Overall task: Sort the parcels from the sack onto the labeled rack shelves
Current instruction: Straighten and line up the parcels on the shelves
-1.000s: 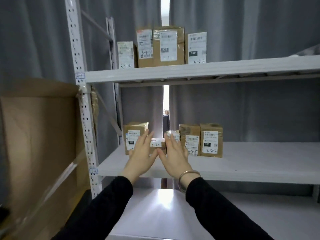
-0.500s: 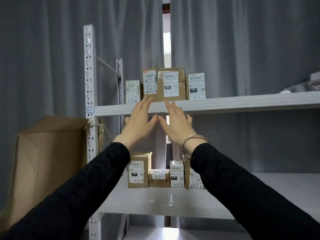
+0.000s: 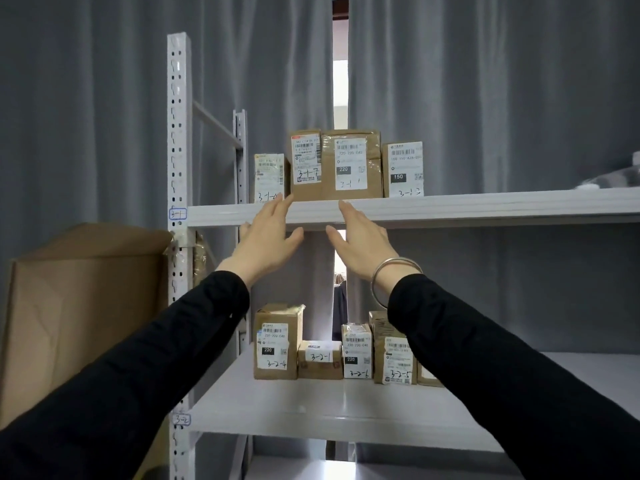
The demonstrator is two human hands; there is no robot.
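A white metal rack holds brown parcels on two shelves. The upper shelf (image 3: 485, 207), tagged 3-1, carries several labelled boxes, among them one marked 3-1-7 (image 3: 305, 164) and a wider one marked 3-1-1 (image 3: 351, 164). My left hand (image 3: 268, 237) and my right hand (image 3: 360, 239) are raised side by side, fingers spread, fingertips at the front lip of that shelf just below these two boxes. Neither hand holds anything. The lower shelf (image 3: 311, 407), tagged 3-2, carries several boxes, including a small flat one marked 3-2-1 (image 3: 320, 360). The sack is out of view.
A large open cardboard carton (image 3: 79, 306) leans beside the rack's left post (image 3: 177, 133). Grey curtains hang behind the rack, with a bright gap in the middle. Something pale lies at the far right of the upper shelf (image 3: 616, 178).
Both hands left the small 3-2-1 box on the lower shelf and rose to the upper shelf's front edge. They have since moved slightly apart. The view tilted upward.
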